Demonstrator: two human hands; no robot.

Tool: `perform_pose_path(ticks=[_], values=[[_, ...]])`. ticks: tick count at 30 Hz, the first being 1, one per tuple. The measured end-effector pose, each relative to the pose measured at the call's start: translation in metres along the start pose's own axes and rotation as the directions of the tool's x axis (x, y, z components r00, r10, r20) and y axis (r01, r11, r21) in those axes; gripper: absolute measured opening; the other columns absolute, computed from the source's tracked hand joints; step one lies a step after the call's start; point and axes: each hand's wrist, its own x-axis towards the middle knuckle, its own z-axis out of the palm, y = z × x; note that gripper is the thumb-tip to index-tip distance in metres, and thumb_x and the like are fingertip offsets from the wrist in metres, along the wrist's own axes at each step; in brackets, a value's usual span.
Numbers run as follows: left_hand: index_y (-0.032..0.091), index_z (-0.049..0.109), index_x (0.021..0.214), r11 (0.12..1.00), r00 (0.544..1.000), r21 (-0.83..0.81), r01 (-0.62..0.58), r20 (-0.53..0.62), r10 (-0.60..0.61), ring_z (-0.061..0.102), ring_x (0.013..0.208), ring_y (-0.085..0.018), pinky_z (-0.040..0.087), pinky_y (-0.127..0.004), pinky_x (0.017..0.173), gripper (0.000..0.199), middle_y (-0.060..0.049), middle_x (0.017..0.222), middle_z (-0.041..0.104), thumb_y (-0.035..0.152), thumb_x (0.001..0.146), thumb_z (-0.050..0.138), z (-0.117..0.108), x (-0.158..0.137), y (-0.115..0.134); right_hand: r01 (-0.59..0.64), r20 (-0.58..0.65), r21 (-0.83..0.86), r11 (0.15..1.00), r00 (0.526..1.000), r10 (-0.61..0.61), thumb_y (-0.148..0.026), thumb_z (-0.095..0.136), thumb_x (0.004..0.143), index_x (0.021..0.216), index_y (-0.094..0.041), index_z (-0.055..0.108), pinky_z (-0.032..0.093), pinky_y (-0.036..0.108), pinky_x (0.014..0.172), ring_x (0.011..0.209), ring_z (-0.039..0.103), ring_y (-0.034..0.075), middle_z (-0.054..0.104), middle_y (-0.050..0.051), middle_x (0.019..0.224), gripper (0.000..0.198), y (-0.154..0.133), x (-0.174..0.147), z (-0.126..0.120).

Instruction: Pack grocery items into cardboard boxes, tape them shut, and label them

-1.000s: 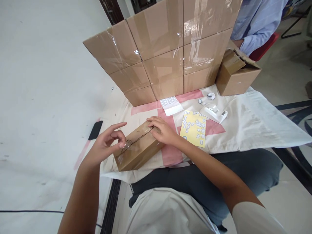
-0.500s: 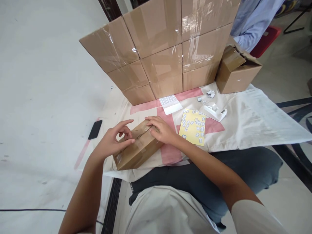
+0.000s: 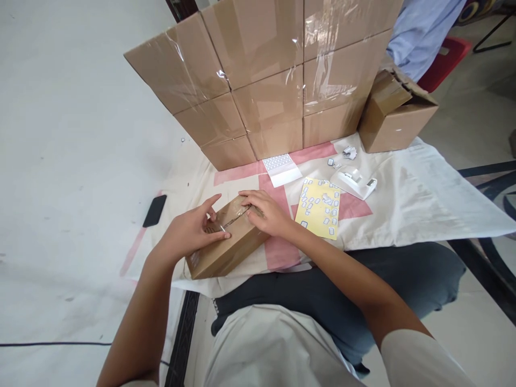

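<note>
A small closed cardboard box point(image 3: 229, 250) lies on the cloth-covered table in front of me, with a seam and shiny clear tape along its top. Over the near left part of the top is my left hand point(image 3: 191, 228), its thumb resting on the cardboard and its index finger raised apart; its other fingers are partly hidden. At the box's far right end, my right hand point(image 3: 268, 215) holds the top with bent fingers at the seam. A glint of tape shows by the left thumb.
A wall of taped cardboard boxes point(image 3: 268, 97) stands behind. To the right are a white tape dispenser point(image 3: 357, 185), a yellow sheet with stickers point(image 3: 320, 209) and an opened carton point(image 3: 397, 126). A white sticker sheet point(image 3: 282, 174) lies centrally, a black phone point(image 3: 155, 210) left. Behind the carton shows a person's blue sleeve point(image 3: 427, 32).
My left hand has moved slightly right along the box top, its thumb closer to the seam. My right hand stays at the far end. The view has shifted a little.
</note>
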Motion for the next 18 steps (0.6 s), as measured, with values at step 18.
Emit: perform_pose_path(ticks=[18], values=[[0.025,0.065,0.117,0.971,0.908,-0.190,0.144,-0.366,-0.207,0.068,0.104,-0.026,0.050,-0.037,0.091,0.042,-0.004,0.117,0.072,0.057,0.089,0.061,0.029,0.006,-0.010,-0.048,-0.022,-0.063,0.997,0.999,0.046,-0.019,0.051,0.092,0.111,-0.020,0.066,0.046,0.048,0.110,0.127,0.057,0.026,0.063,0.011,0.143,0.023,-0.009,-0.002,0.000]])
